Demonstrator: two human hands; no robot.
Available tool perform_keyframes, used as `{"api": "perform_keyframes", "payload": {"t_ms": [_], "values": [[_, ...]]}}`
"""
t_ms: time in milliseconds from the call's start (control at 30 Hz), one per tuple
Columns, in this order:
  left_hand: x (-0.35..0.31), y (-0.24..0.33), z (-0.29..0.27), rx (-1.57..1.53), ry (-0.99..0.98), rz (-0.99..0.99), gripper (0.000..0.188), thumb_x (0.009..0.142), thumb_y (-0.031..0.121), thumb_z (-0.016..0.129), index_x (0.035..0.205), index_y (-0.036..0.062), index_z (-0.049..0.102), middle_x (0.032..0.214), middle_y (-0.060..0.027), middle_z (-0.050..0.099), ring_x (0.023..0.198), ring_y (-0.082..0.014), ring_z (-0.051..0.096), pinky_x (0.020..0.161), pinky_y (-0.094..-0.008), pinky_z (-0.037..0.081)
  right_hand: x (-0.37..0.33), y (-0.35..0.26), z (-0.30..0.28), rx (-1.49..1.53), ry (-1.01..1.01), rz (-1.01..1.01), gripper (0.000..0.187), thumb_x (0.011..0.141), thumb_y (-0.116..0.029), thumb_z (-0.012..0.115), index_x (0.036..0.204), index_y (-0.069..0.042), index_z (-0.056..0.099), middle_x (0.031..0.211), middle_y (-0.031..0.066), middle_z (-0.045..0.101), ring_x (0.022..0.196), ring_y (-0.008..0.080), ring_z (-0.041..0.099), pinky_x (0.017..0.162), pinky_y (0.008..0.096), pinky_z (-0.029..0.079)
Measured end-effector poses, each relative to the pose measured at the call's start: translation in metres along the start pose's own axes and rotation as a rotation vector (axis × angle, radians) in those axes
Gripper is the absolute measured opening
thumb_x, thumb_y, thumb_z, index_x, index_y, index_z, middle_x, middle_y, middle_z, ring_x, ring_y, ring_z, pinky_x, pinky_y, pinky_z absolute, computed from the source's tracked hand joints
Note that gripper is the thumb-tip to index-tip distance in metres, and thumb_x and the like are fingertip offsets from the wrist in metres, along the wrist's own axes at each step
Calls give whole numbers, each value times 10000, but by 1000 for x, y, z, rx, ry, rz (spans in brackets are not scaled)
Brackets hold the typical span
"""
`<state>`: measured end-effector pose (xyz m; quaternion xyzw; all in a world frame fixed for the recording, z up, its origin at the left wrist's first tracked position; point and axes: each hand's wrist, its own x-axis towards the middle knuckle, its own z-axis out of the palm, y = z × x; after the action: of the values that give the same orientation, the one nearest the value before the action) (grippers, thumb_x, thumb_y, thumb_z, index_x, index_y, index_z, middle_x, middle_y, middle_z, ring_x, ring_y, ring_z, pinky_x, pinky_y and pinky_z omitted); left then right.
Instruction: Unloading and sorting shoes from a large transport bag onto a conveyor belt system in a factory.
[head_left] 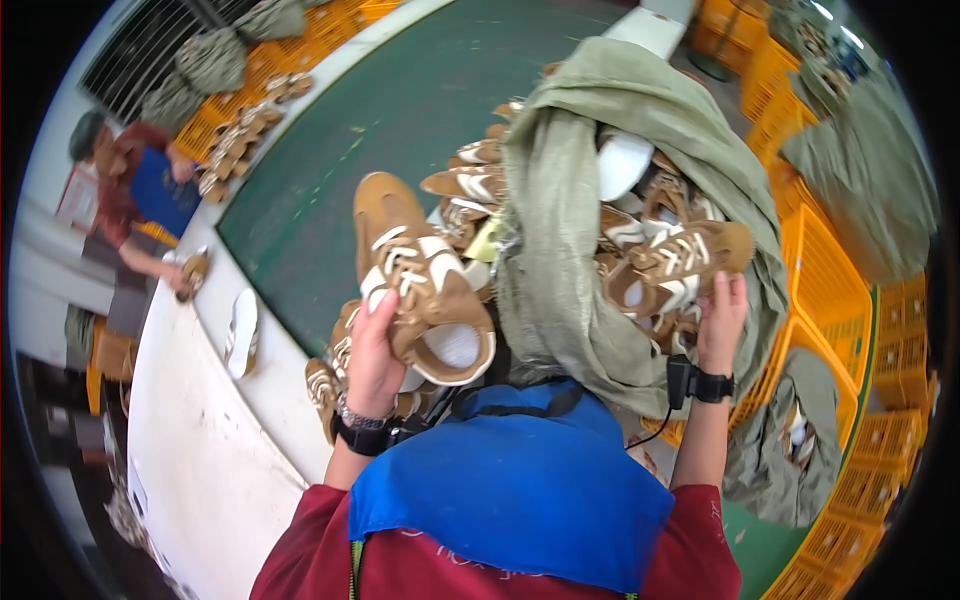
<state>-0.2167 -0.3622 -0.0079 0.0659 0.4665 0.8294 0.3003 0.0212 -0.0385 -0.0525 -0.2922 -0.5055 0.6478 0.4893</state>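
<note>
My left hand point(375, 350) grips a brown sneaker point(388, 215) with white stripes and laces, its toe tilted up and away and its opening facing me. At the mouth of a grey-green woven sack point(560, 220), my right hand point(722, 320) is closed on a second sneaker point(700, 250) of the same kind, its toe pointing right. More brown and white shoes point(625, 228) fill the sack beneath it. Left of the sack, several matching sneakers point(478, 185) lie in a heap, and a few more point(322, 392) are partly hidden behind my left wrist.
A green table surface point(400, 90) with a white border point(285, 400) stretches ahead; one shoe point(241, 333) lies on that border. At the far left a co-worker point(140, 200) handles a shoe beside a row of sneakers point(235, 140). Orange crates point(825, 290) and sacks point(870, 170) stand at right.
</note>
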Motion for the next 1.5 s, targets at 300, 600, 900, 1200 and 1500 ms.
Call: {"api": "perform_keyframes", "payload": {"t_ms": [300, 600, 900, 1200, 1500], "values": [[-45, 23, -54, -117, 257, 158, 312, 916, 176, 474, 1186, 22, 459, 1118, -82, 562, 1003, -169, 558, 863, -313, 454, 16, -25, 194, 12, -608, -169, 263, 903, -121, 504, 1125, 20, 516, 1027, 63, 587, 922, 104, 543, 824, 244, 430], [-125, 35, -127, -204, 514, 389, 352, 924, 163, 426, 1237, 2, 409, 1168, -106, 529, 1040, -200, 542, 889, -342, 448, -32, 94, 341, -437, -1183, 210, 369, 855, -223, 556, 1141, 2, 501, 950, 128, 594, 855, 214, 585, 759, 316, 477], [-126, 21, -136, -154, 603, 371, 286, 896, 163, 494, 1139, 12, 500, 1056, -85, 586, 954, -175, 574, 840, -309, 459, -25, 68, 314, -914, -1775, -303, 457, 857, -291, 554, 1229, -34, 489, 1164, 199, 525, 1058, 317, 517, 893, 362, 414], [-90, 29, -80, -69, 367, 272, 359, 903, 195, 467, 1202, -4, 447, 1140, -107, 545, 1012, -215, 554, 883, -348, 446, 73, -19, 123, -275, -883, 65, 324, 877, -181, 528, 1149, -4, 546, 946, 57, 630, 816, 109, 592, 752, 238, 469], [-51, 26, -18, 36, 111, 216, 436, 883, 164, 488, 1272, 6, 371, 1198, -107, 504, 1080, -207, 508, 921, -340, 406, 123, 72, 48, -425, -475, 568, 427, 874, -337, 549, 1202, -72, 481, 1027, 95, 595, 796, 157, 619, 692, 276, 522]]}}
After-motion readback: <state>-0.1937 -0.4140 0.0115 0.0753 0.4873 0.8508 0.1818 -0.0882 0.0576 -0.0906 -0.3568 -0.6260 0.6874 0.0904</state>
